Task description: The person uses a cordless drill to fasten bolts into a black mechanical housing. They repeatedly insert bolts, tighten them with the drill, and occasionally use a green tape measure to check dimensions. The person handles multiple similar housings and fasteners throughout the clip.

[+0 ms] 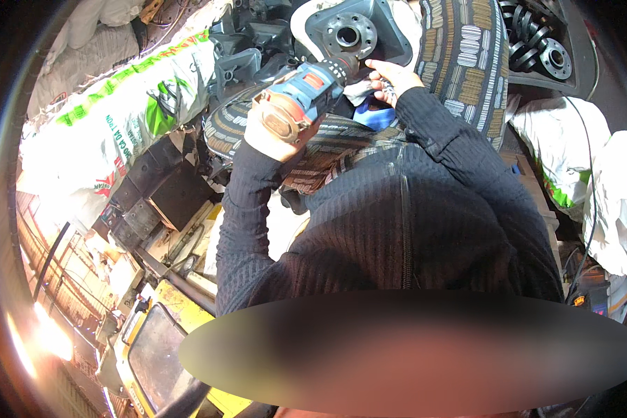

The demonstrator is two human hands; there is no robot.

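Note:
My left hand [275,145] is wrapped round a blue and orange power drill [305,94], whose chuck points up and to the right. My right hand [395,79] is beside the chuck, fingers bent together with small shiny pieces in them, too small to name. Just beyond the chuck sits a round metal flange [332,33] with a ring of holes, in a grey plastic housing [398,50]. The housing rests by patterned striped fabric [465,66] across my lap. A piece of blue cloth [374,117] lies below my right hand.
Several more grey plastic housings [240,66] are heaped at the far left. A dark bin [584,78] at the far right holds several metal flanges [554,58]. White sacks [167,104] flank both sides. A black cable [589,160] hangs at right; a yellow machine [161,306] stands lower left.

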